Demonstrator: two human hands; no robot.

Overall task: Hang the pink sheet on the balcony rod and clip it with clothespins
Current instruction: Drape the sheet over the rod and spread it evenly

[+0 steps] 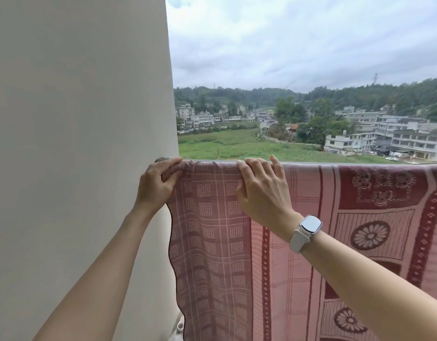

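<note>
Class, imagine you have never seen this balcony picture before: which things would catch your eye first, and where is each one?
First, the pink sheet, patterned with checks and flowers, draped over the rod across the lower right. Next, the two bare hands at its top edge: the left hand gripping the corner beside the pale wall, the right hand, with a white watch on its wrist, resting on the fold. Behind lie green fields, buildings and hills under cloud.
</note>
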